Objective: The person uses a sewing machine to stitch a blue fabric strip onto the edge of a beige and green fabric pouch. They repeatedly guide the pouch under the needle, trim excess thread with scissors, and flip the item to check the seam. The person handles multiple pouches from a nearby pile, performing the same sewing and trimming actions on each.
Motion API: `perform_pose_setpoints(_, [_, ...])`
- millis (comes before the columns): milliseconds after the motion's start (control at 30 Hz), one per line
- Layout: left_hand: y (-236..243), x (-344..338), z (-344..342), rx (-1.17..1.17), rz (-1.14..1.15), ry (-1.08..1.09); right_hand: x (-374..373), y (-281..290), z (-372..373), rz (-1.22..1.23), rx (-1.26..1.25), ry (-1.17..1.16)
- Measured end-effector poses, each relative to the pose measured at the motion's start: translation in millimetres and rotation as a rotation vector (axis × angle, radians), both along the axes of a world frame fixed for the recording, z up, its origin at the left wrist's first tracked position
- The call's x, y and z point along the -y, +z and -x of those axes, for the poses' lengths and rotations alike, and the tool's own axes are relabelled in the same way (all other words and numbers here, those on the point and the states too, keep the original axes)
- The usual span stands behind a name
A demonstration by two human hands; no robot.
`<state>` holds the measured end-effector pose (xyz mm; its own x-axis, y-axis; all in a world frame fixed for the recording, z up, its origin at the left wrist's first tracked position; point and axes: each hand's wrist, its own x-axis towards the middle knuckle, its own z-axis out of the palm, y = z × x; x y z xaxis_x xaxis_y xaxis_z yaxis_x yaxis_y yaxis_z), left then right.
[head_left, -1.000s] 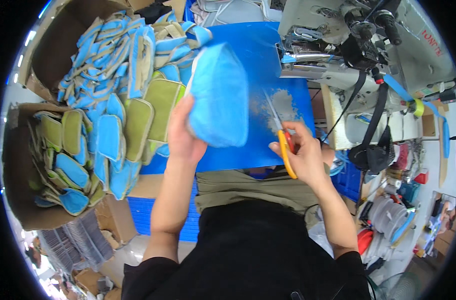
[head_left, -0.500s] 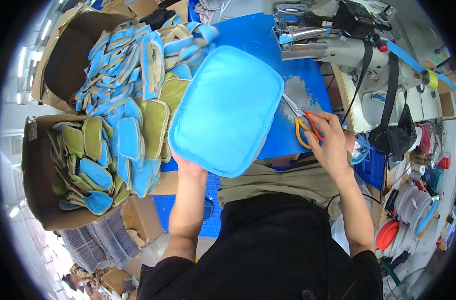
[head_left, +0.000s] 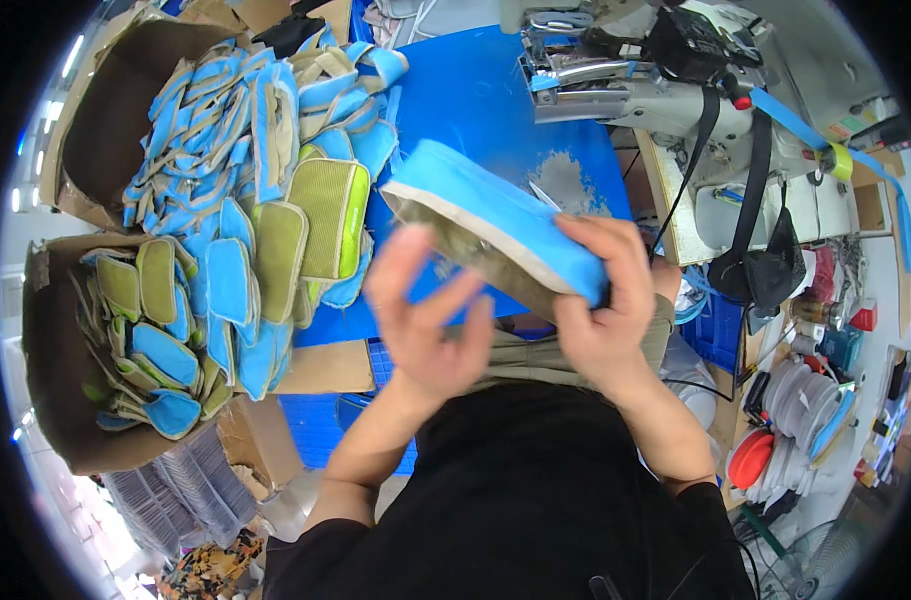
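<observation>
A blue fabric pouch-like piece (head_left: 495, 212) with a beige edge band is tilted over my lap, its olive inner side partly facing me. My right hand (head_left: 610, 305) grips its right end, thumb below and fingers over the top. Just off its near left edge is my left hand (head_left: 430, 325), fingers spread and smeared by motion, holding nothing that I can see. Beyond the piece, a thin blade of the scissors (head_left: 543, 196) shows on the blue tabletop (head_left: 465, 90); their handles are hidden.
Blue and beige straps (head_left: 200, 150) are heaped at the left. Olive and blue padded panels (head_left: 328, 220) lie beside a cardboard box (head_left: 50, 330) filled with similar ones. A sewing machine (head_left: 615, 100) stands at the back right, with dangling black straps (head_left: 750, 190).
My right hand has left the scissors and taken hold of the blue piece, which has tilted from its flat face to its edge. My left hand has let go of it.
</observation>
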<state>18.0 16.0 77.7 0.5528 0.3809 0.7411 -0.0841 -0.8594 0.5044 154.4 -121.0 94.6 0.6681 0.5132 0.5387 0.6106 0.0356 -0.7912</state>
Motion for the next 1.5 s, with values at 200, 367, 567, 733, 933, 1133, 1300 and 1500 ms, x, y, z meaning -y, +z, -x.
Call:
perform_pose_setpoints(200, [-1.9,-40.5,-17.4,-0.029,0.186,0.069,25.6,-8.9,-11.6,0.022,-0.022,0.132])
perform_pose_setpoints(367, [-15.2,-28.7,-6.9,-0.033,0.158,0.101,29.8,-21.5,-2.7,0.064,0.094,0.009])
perform_pose_setpoints(567, [-34.3,-15.9,-0.4,0.047,0.233,0.069,40.3,-35.2,2.7,0.141,0.056,-0.045])
perform_pose_setpoints(733, [-26.8,-7.1,38.7,-0.172,0.271,-0.17,84.2,-38.7,9.6,0.21,-0.213,0.161])
perform_pose_setpoints(933, [-12.3,36.9,100.8,-0.505,1.662,-0.498,106.0,-29.5,12.5,0.349,-0.627,0.292])
perform_pose_setpoints(1133, [-12.2,36.5,93.8,-0.364,2.309,-0.59,86.6,-45.8,13.2,0.182,-0.891,0.198])
perform_pose_setpoints(1300, [-14.4,25.9,85.6,-0.402,2.312,-0.643,82.6,-45.0,15.4,0.164,-0.939,0.175])
perform_pose_setpoints(1500, [-3.7,6.5,57.9,-0.649,1.715,-0.777,70.4,-42.1,7.5,0.288,-0.737,0.182])
